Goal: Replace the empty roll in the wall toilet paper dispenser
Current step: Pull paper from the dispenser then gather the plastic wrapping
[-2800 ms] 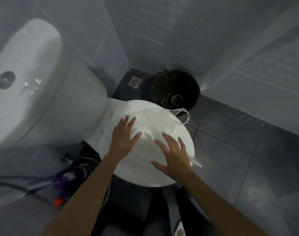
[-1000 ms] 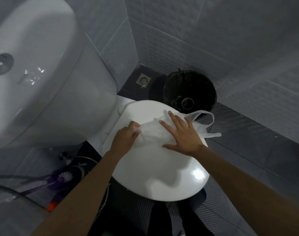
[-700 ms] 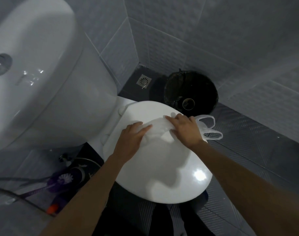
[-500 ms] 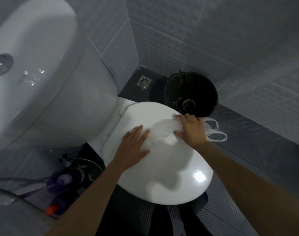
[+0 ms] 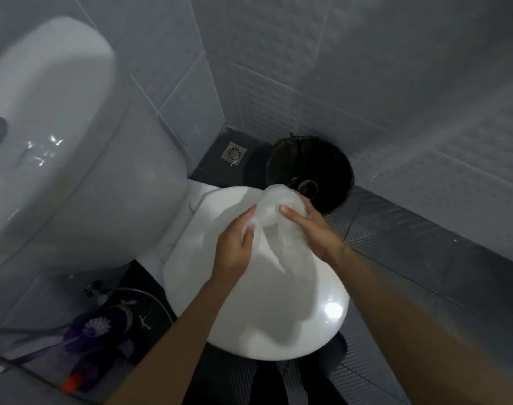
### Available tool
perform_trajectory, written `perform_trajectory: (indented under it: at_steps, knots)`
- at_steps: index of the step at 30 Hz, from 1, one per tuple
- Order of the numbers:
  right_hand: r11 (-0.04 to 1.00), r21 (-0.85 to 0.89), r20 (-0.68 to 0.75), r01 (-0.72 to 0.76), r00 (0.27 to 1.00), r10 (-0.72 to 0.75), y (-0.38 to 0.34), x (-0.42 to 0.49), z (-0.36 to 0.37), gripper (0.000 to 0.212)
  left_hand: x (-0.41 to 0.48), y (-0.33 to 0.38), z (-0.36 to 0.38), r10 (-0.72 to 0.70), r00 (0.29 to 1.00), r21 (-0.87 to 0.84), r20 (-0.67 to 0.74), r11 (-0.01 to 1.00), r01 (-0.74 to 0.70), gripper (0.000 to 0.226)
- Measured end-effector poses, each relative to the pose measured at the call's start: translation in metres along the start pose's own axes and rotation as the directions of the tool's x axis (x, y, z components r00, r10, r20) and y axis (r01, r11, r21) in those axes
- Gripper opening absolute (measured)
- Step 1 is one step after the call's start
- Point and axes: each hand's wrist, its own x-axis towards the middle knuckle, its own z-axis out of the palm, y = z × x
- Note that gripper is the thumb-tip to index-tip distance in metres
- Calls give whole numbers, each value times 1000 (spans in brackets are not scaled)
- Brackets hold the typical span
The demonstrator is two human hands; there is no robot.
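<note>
The tank [image 5: 53, 135] fills the upper left of your frame. Below it, the shut lid [image 5: 258, 287] sits at centre. The dark bin [image 5: 310, 168] stands at upper centre, in the corner of the tiled walls, with an empty tube [image 5: 307, 187] lying in it near its front rim. Your hands are together over the back of the lid: your left hand [image 5: 234, 244] has its fingers closed on a thin white bag [image 5: 271, 207], and your right hand [image 5: 310, 226] grips the same bag, thumb pressed on top. A drain [image 5: 234, 153] shows left of the bin.
</note>
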Motion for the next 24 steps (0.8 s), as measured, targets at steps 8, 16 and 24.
perform_trajectory:
  at_steps: [8,16,24]
  knots:
    - [969,245,-136,-15,989,50,-16,-1,14,52,-5,14,10,148,952,163,266,967,-196,37]
    - [973,217,-393,75,919,17,-17,11,-4,37,11,-10,1,76,985,128,157,987,-96,41]
    - [902,-245,-473,356,768,-432,-12,32,-26,37,62,-46,21,116,992,461,53,878,-127,45]
